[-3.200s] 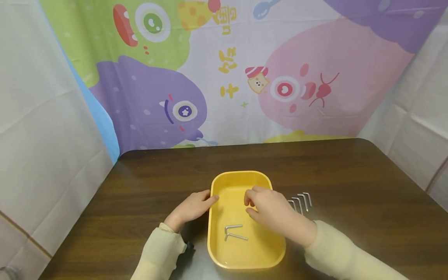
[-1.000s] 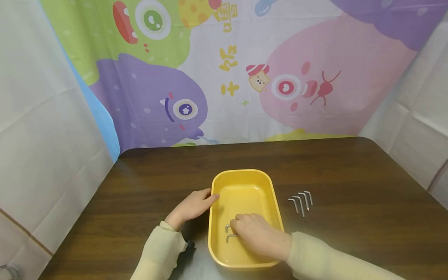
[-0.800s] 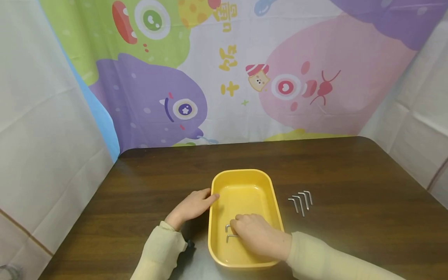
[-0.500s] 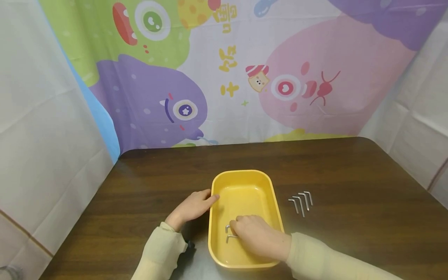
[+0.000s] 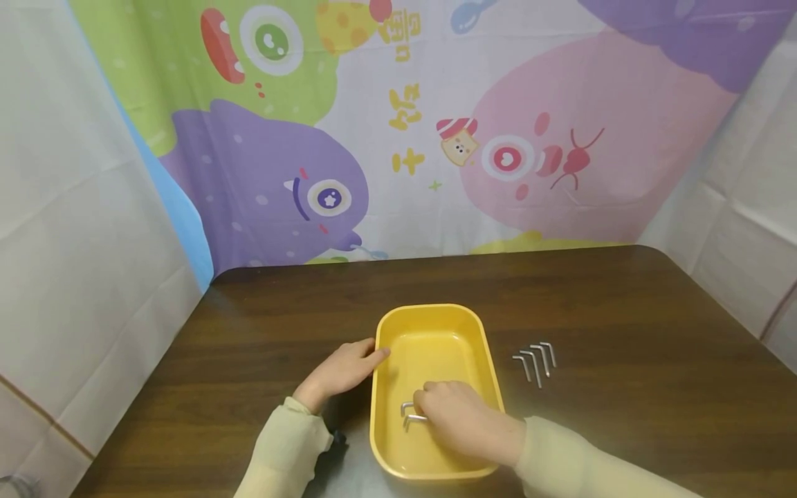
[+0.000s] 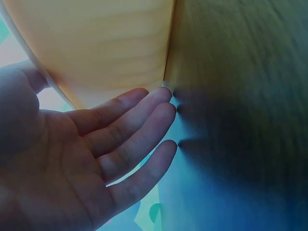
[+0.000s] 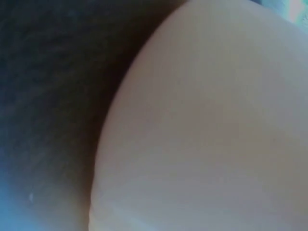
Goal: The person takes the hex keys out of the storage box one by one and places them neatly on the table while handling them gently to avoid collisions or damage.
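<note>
In the head view, a yellow tray (image 5: 429, 469) stands on the dark wood table. My left hand (image 5: 342, 370) holds its left side, thumb over the rim and fingers along the outer wall. In the left wrist view, the fingers of that hand (image 6: 72, 149) reach down beside the wall to the tabletop. Inside the tray, my right hand (image 5: 467, 418) has curled fingers at two silver L-shaped hex keys. The short ends of the upper hex key (image 5: 407, 404) and the lower hex key (image 5: 416, 418) stick out left of the knuckles; the fingertips are hidden.
Several more hex keys (image 5: 537, 361) lie in a slanted row on the table (image 5: 623, 332), right of the tray. Behind the table hangs a cartoon-printed cloth (image 5: 429, 228). A small black object (image 5: 338, 438) shows at the left sleeve.
From 3.2 seconds ago, my right hand has moved down the tray onto the two hex keys. Lately their visible ends have shifted slightly right with it. The left hand has stayed at the rim.
</note>
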`<state>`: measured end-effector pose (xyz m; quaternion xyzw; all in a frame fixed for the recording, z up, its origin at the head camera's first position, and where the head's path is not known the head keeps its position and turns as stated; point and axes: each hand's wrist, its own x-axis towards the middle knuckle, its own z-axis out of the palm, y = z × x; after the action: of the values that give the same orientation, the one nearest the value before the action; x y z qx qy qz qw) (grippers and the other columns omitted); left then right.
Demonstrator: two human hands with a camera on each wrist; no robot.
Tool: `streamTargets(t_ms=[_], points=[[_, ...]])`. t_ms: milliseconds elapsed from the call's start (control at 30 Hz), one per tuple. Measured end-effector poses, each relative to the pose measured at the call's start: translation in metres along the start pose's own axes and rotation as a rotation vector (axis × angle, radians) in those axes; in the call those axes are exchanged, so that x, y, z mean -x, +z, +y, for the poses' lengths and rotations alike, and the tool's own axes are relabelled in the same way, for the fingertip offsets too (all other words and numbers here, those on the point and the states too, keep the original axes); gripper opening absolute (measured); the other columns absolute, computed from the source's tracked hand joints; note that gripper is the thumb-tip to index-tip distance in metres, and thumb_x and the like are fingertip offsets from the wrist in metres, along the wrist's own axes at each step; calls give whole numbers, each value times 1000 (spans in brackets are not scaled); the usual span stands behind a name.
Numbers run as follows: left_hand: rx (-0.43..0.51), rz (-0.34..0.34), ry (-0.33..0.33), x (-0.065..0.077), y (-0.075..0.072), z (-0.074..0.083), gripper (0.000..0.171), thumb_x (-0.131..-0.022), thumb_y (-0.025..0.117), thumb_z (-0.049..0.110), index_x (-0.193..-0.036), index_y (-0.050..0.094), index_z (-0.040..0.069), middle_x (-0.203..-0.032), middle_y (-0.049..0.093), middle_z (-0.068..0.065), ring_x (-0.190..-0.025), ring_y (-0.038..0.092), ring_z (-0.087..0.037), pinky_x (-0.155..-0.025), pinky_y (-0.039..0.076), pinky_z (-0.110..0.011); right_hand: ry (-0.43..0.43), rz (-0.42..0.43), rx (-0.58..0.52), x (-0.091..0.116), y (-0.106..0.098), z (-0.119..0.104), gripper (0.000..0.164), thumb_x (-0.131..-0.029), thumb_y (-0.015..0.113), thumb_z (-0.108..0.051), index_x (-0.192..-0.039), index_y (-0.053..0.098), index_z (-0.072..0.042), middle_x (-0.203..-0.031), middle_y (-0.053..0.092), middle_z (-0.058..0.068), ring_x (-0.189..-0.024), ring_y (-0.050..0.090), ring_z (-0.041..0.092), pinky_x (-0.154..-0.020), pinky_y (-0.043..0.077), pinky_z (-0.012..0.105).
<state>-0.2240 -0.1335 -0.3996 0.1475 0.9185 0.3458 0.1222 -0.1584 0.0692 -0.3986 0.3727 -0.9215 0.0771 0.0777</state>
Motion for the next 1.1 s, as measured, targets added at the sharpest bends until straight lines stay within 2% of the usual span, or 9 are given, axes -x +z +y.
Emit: streamTargets(t_ms=[233, 400, 600, 867, 1100], points=[[-4, -2, 0, 0, 1, 0, 38, -93, 43, 42, -113, 58, 13, -94, 63, -1, -82, 56, -13, -78, 46, -35, 3, 34, -49, 3, -7, 4, 9, -69, 62, -2, -73, 65, -11, -68, 56, -2, -58, 53, 11, -51, 41, 23], [-9, -2, 2, 0, 1, 0, 39, -93, 42, 42, -114, 58, 13, -96, 63, -2, -83, 56, -14, -78, 46, -36, 21, 45, -76, 5, -12, 5, 5, -72, 66, -6, -73, 64, -11, -70, 55, -3, -60, 54, 12, -54, 42, 24], [-14, 0, -5, 1, 1, 1, 37, -93, 43, 41, -112, 59, 13, -93, 63, -1, -81, 55, -14, -77, 46, -35, 42, 87, -111, 7, -17, 9, 8, -71, 66, -5, -73, 62, -11, -71, 55, -3, -61, 54, 12, -56, 43, 24], [-10, 1, 0, 0, 1, 1, 37, -93, 43, 41, -111, 59, 13, -92, 63, -1, -81, 55, -13, -77, 45, -35, 104, 124, -127, 11, -25, 14, 11, -68, 65, -6, -76, 61, -14, -71, 51, -7, -59, 47, 7, -51, 37, 20], [-1, 4, -12, 0, 0, 1, 37, -93, 44, 40, -113, 59, 13, -96, 63, -1, -84, 55, -14, -81, 45, -37, 169, 173, -160, 14, -33, 18, 14, -67, 63, -6, -75, 60, -16, -73, 52, -9, -59, 47, 4, -52, 37, 20]])
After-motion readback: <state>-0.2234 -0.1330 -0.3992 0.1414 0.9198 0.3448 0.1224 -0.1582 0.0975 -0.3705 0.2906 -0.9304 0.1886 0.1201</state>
